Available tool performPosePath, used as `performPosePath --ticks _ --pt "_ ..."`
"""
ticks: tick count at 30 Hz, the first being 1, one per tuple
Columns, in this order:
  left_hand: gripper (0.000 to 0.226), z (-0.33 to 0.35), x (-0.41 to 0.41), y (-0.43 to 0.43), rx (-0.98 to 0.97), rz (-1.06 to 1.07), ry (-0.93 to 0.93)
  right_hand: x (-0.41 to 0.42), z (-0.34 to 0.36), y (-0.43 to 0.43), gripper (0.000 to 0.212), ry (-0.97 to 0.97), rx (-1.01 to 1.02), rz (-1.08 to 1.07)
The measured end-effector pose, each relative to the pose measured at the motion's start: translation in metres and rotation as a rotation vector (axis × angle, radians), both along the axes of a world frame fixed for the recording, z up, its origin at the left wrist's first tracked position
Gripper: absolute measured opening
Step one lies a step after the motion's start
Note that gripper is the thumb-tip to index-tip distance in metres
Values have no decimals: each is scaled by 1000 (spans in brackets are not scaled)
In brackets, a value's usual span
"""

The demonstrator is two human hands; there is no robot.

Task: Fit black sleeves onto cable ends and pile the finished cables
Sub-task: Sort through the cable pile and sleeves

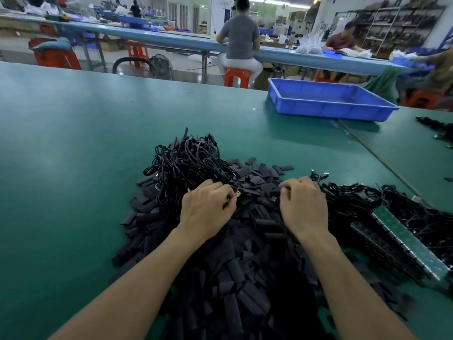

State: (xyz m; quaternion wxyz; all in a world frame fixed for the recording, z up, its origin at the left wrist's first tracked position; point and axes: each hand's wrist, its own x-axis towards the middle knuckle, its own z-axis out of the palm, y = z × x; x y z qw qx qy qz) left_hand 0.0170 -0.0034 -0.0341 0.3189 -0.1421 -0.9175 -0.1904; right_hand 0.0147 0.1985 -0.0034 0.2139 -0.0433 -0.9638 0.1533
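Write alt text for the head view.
Left hand pinches a cable plug and right hand reaches into a heap of black sleeves on a green table. Coiled cables lie behind; a blue tray sits farther back.

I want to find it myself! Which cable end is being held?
On the green table lies a big heap of black sleeves. At its far side the left hand pinches one cable's plug. Its shiny metal tip pokes out of that hand, unlike the loose ends in the cable pile.
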Motion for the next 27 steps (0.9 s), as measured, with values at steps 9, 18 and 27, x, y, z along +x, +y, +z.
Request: performPosePath --ticks 9,18,27 --pt "14 -4 -2 -1 35 16 -26 27 23 41 43 -349 20 -440" --pt "14 -3 3 -1 0 19 -47 47 25 86 46 -359 75 -486" --pt "17 -4 3 2 8 53 -50 46 24 93 57 -65 117 -449"
